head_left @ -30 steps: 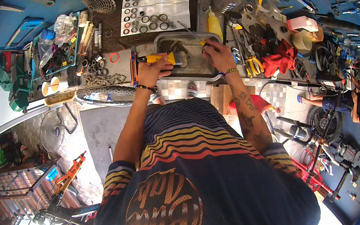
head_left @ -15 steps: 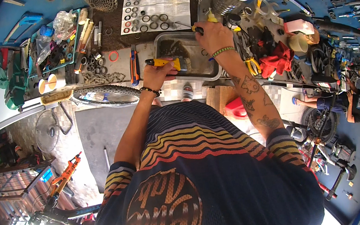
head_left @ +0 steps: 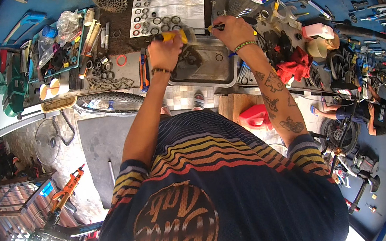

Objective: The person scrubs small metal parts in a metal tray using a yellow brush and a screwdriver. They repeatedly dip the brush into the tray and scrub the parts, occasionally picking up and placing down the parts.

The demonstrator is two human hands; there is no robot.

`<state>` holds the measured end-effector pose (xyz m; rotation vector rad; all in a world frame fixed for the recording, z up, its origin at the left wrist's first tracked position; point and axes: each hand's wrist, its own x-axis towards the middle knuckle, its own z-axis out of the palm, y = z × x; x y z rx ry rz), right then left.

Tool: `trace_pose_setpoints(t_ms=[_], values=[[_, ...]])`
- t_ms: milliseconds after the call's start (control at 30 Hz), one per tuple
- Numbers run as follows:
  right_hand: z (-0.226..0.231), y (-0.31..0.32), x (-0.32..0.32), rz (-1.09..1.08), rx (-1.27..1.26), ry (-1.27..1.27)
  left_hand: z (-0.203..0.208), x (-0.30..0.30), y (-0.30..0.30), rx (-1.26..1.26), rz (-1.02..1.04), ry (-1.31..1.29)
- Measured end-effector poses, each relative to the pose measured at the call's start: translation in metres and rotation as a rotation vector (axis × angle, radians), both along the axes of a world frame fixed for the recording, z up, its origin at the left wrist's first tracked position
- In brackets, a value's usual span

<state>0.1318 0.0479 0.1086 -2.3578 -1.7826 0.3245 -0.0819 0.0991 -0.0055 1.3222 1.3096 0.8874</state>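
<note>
My left hand (head_left: 167, 51) is closed around a paintbrush (head_left: 170, 36) with a yellow and black handle. The brush head is blurred, over the far left edge of a grey metal tray (head_left: 234, 69). Dark, dirty liquid covers part of the tray's bottom, and a small ring (head_left: 219, 57) lies in it. Above the tray's far right corner, my right hand (head_left: 235, 32) grips a screwdriver-like tool (head_left: 217, 28) whose thin shaft points left toward the brush. Whatever is at the shaft's tip is too blurred to make out. Behind the tray, several bearings and rings sit in rows on a printed sheet (head_left: 188, 5).
A large plastic bottle (head_left: 248, 0) stands at the back right. Pliers, a red cloth (head_left: 295, 62) and cups crowd the right side. An orange and blue cutter (head_left: 143, 71), loose rings and a tool bin (head_left: 52, 51) lie left. A person (head_left: 385, 114) sits far right.
My left hand has moved the brush up and away from the tray's middle to its far edge. My right hand has shifted slightly right, still gripping the thin tool.
</note>
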Motion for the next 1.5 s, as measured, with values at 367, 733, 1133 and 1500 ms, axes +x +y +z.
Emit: trace_pose_setpoints(t_ms=[367,733,1133,1500], values=[[0.010,-0.020,0.015,-0.083,0.118,0.094,-0.032,0.052,0.058,0.183,0.120,0.464],[0.021,-0.057,0.049,-0.092,0.273,0.277,-0.027,0.031,0.067,0.172,0.179,0.211],[-0.031,-0.108,-0.002,-0.142,0.147,0.836,-0.012,-0.046,-0.097,-0.402,-0.143,-0.368],[-0.040,-0.051,-0.050,-0.035,0.306,0.532,0.025,-0.106,-0.067,-0.268,-0.103,0.252]])
